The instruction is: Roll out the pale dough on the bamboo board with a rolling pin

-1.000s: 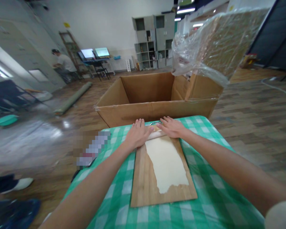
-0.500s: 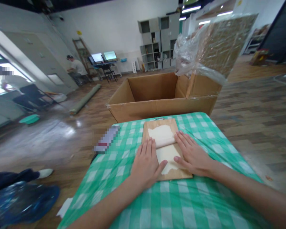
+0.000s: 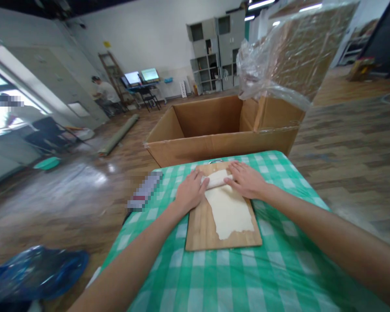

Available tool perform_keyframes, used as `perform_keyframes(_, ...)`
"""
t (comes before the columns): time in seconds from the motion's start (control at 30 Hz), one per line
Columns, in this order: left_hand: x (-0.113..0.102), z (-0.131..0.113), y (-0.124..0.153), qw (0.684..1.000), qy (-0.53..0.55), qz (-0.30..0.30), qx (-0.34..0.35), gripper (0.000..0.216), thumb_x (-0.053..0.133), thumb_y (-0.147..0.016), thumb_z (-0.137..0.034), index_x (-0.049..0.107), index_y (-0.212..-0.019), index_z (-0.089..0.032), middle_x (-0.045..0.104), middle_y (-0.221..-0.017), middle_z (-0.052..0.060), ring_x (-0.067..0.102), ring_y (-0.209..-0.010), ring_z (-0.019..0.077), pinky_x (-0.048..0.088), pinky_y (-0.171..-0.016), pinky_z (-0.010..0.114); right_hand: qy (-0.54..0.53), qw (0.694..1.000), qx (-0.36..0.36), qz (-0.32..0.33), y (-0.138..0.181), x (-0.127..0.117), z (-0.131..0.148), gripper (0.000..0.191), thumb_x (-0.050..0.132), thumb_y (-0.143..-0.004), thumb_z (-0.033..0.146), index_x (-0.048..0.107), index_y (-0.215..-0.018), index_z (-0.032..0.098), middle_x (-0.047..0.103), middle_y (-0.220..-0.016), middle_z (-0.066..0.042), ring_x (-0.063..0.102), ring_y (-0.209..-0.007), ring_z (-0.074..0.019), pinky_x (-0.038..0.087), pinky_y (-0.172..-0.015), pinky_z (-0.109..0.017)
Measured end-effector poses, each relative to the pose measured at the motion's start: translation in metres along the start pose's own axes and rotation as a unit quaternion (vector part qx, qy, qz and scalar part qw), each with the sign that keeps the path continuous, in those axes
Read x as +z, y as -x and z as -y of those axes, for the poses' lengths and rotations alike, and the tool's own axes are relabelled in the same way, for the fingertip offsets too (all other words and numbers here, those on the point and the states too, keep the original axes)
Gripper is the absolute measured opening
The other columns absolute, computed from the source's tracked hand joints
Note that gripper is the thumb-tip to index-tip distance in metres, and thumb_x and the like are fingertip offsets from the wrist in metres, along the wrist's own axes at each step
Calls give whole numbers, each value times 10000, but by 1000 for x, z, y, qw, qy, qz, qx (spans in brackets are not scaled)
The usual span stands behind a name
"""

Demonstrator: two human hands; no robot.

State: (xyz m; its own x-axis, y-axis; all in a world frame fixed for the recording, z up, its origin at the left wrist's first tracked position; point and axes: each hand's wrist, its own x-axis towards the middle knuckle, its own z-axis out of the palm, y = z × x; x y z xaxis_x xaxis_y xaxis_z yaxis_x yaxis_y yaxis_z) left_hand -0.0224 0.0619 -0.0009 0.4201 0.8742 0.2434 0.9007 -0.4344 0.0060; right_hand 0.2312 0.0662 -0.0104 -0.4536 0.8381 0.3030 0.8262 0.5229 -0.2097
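My left hand (image 3: 191,189) lies over the left end of a pale rolling pin (image 3: 217,180), fingers stretched forward and thumb beside it. On the pin's right end rests my right hand (image 3: 245,178), open, with its fingers extended and its thumb by the near side. Both palms press on the pin rather than wrap round it; its ends are hidden beneath them. Under the pin, a thin cream sheet of dough (image 3: 230,210) with a ragged near edge spreads over a wooden cutting board (image 3: 199,234).
A green-and-white checked cloth (image 3: 208,281) covers the table. Near its left edge lies a blurred-out flat object (image 3: 145,190). Beyond the table stands a big open cardboard box (image 3: 214,145) with plastic wrap (image 3: 256,73). Two people sit farther off at the left.
Both hands and the rolling pin have moved away from me to the far part of the board. More of the near dough and board now shows.
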Motion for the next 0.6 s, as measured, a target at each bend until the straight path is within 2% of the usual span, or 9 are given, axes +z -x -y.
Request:
perform_keyframes(0.07, -2, -2, 7, 1000, 4, 2, -8, 468, 302, -1098, -401, 594, -1340, -127, 560, -1507, 173, 495, -1440, 271, 420, -1176, 452, 11, 1000, 2, 0, -5, 0, 1, 717, 289, -1051, 564, 509, -1515, 63, 516, -1549, -196, 396, -1499, -364, 301, -1257, -553)
perform_keyframes(0.17, -13, -16, 44, 1000, 9, -9, -1, 578, 353, -1077, -463, 457, -1482, -63, 485, -1566, 220, 395, -1510, 321, 384, -1204, 493, 21, 1000, -20, 0, 15, -6, 4, 752, 268, -1058, 579, 482, -1522, 28, 471, -1577, -222, 383, -1503, -375, 318, -1235, -578)
perform_keyframes(0.23, -22, -31, 76, 1000, 23, 3, 15, 622, 400, -1058, -462, 373, -1543, -74, 454, -1592, 217, 375, -1522, 326, 390, -1202, 499, -1, 999, -54, 5, 39, -12, 4, 721, 293, -1061, 582, 422, -1578, 96, 461, -1598, -176, 385, -1506, -354, 317, -1233, -586)
perform_keyframes(0.33, -32, -54, 111, 999, 33, 25, 17, 621, 440, -1042, -450, 349, -1559, -117, 479, -1580, 196, 404, -1508, 316, 419, -1186, 498, -23, 996, -81, 11, 68, -21, -2, 690, 341, -1061, 566, 362, -1617, 157, 437, -1622, -140, 367, -1517, -343, 314, -1235, -584)
perform_keyframes(0.47, -31, -71, 118, 999, -11, 27, -19, 484, 433, -1046, -311, 446, -1479, -96, 552, -1508, 210, 461, -1468, 335, 435, -1175, 513, -19, 997, -67, 12, 68, -24, -9, 614, 303, -1079, 525, 468, -1547, 163, 501, -1573, -156, 424, -1475, -352, 363, -1194, -591)
perform_keyframes(0.6, -23, -62, 115, 999, -24, 31, -14, 407, 358, -1041, -144, 487, -1422, -75, 580, -1472, 222, 499, -1445, 299, 483, -1142, 459, -13, 998, -62, 15, 51, -19, -2, 635, 230, -1093, 501, 491, -1516, 106, 502, -1555, -205, 397, -1487, -357, 371, -1189, -580)
